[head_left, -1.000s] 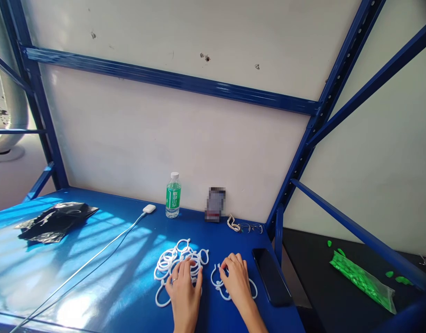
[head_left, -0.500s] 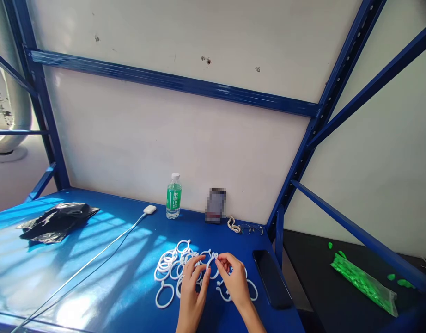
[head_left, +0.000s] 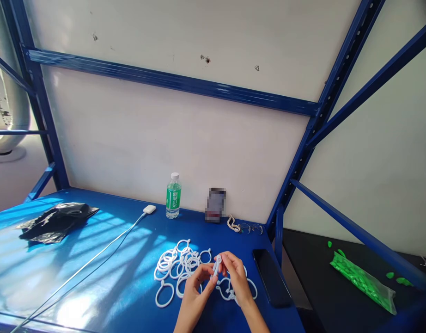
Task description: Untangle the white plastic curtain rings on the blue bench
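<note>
Blue tabletop (head_left: 126, 286) spreads beneath our hands, where our left hand (head_left: 195, 291) and right hand (head_left: 238, 277) come together, fingers of both closed on one white ring (head_left: 216, 265), held up between them. We have a loose pile of rings (head_left: 174, 257) just beyond our left hand and a smaller cluster (head_left: 228, 292) partly hidden by our right. Beside that lies a dark phone (head_left: 271, 277); farther back, a green-labelled bottle (head_left: 173, 199) stands near the pale wall (head_left: 185, 134).
</note>
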Demonstrator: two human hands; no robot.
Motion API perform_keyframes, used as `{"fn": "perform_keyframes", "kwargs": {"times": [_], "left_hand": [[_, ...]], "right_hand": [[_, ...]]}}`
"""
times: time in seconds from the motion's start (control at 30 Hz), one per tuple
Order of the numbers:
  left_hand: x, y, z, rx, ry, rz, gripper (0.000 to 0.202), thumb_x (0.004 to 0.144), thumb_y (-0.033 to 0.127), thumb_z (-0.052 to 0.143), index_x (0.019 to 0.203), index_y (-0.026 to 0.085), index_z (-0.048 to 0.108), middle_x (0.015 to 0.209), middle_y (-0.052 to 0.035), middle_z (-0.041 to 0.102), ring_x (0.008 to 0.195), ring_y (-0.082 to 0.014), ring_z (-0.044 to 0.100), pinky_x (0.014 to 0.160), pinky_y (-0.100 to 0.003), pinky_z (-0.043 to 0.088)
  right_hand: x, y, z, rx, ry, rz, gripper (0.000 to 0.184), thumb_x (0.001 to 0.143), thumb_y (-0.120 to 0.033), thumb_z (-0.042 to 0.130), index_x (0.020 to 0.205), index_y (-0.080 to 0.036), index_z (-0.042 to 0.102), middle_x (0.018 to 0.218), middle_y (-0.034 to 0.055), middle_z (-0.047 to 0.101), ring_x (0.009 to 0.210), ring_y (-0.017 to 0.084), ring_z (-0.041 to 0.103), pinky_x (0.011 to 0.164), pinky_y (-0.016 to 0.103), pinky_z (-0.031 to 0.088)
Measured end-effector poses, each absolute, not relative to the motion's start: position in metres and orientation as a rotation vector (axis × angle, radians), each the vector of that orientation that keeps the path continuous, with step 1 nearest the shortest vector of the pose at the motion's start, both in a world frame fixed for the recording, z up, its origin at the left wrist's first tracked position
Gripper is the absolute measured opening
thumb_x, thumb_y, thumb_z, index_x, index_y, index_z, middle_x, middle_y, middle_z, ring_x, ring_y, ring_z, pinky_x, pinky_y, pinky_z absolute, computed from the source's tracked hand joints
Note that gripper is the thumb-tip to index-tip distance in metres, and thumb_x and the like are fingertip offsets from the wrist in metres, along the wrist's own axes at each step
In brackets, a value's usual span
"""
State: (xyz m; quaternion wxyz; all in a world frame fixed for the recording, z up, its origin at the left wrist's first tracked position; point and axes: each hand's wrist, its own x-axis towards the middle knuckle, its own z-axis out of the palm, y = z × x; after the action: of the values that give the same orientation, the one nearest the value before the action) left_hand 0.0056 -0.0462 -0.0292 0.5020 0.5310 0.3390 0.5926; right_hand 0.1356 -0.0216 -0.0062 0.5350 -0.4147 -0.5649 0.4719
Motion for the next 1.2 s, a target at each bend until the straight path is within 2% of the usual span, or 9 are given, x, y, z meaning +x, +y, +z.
{"fn": "perform_keyframes", "kwargs": {"times": [0.13,0.3,0.37,0.47,0.6,0.8,1.1,1.2], "left_hand": [[0.012,-0.045,-0.034,1.189,0.869,1.513,0.034,0.069,0.045,0.072,0.086,0.018,0.060,0.082,-0.0065,0.068,0.077,-0.0207,0.065,0.075,-0.030,0.052],[0.014,-0.041,-0.039,1.117,0.817,1.469,0.048,0.066,0.049,0.073,0.101,0.017,0.061,0.081,-0.0067,0.069,0.076,-0.0212,0.066,0.073,-0.031,0.052],[0.011,-0.039,-0.040,1.106,0.806,1.420,0.050,0.067,0.051,0.071,0.103,0.017,0.064,0.087,-0.0092,0.070,0.080,-0.0227,0.066,0.074,-0.033,0.052],[0.007,-0.038,-0.039,1.146,0.786,1.321,0.048,0.069,0.052,0.069,0.101,0.016,0.068,0.093,-0.0110,0.070,0.085,-0.0237,0.065,0.075,-0.032,0.052],[0.005,-0.039,-0.038,1.183,0.764,1.308,0.044,0.070,0.051,0.069,0.095,0.015,0.070,0.080,-0.0083,0.071,0.073,-0.0205,0.065,0.070,-0.030,0.052],[0.005,-0.037,-0.045,1.137,0.768,1.274,0.045,0.066,0.049,0.073,0.094,0.015,0.070,0.080,-0.0088,0.072,0.071,-0.0210,0.065,0.064,-0.029,0.052],[-0.001,-0.040,-0.041,1.198,0.765,1.252,0.040,0.069,0.043,0.073,0.098,0.015,0.071,0.086,-0.0099,0.073,0.079,-0.0230,0.066,0.072,-0.031,0.053],[-0.001,-0.041,-0.039,1.221,0.773,1.235,0.041,0.071,0.044,0.072,0.099,0.014,0.071,0.086,-0.0098,0.072,0.076,-0.0221,0.066,0.070,-0.030,0.053]], "right_hand": [[0.136,-0.020,-0.008,-1.006,-1.330,1.199,0.048,0.082,-0.059,0.056,0.077,-0.013,0.069,0.054,-0.0020,0.045,0.050,0.009,0.036,0.049,0.021,0.027],[0.137,-0.020,-0.009,-0.971,-1.313,1.261,0.047,0.080,-0.058,0.059,0.077,-0.012,0.070,0.053,-0.0034,0.040,0.048,0.007,0.030,0.047,0.021,0.022],[0.137,-0.020,-0.009,-0.961,-1.282,1.283,0.046,0.079,-0.058,0.061,0.076,-0.013,0.070,0.052,-0.0039,0.039,0.047,0.007,0.028,0.046,0.021,0.021],[0.137,-0.020,-0.009,-0.947,-1.265,1.305,0.045,0.078,-0.057,0.062,0.077,-0.013,0.071,0.052,-0.0039,0.039,0.046,0.006,0.029,0.045,0.021,0.021],[0.137,-0.019,-0.012,-0.936,-1.268,1.308,0.044,0.079,-0.056,0.062,0.076,-0.013,0.071,0.050,-0.0040,0.039,0.045,0.006,0.029,0.044,0.020,0.020],[0.137,-0.019,-0.016,-0.899,-1.244,1.344,0.043,0.080,-0.054,0.063,0.075,-0.011,0.071,0.048,-0.0041,0.039,0.044,0.005,0.028,0.043,0.020,0.019],[0.136,-0.022,-0.011,-0.856,-1.160,1.426,0.041,0.074,-0.051,0.070,0.067,-0.011,0.070,0.046,-0.0042,0.037,0.045,0.004,0.025,0.044,0.019,0.015],[0.135,-0.022,-0.012,-0.850,-1.156,1.436,0.041,0.074,-0.050,0.070,0.066,-0.010,0.070,0.047,-0.0041,0.037,0.045,0.004,0.026,0.045,0.020,0.016]]}}
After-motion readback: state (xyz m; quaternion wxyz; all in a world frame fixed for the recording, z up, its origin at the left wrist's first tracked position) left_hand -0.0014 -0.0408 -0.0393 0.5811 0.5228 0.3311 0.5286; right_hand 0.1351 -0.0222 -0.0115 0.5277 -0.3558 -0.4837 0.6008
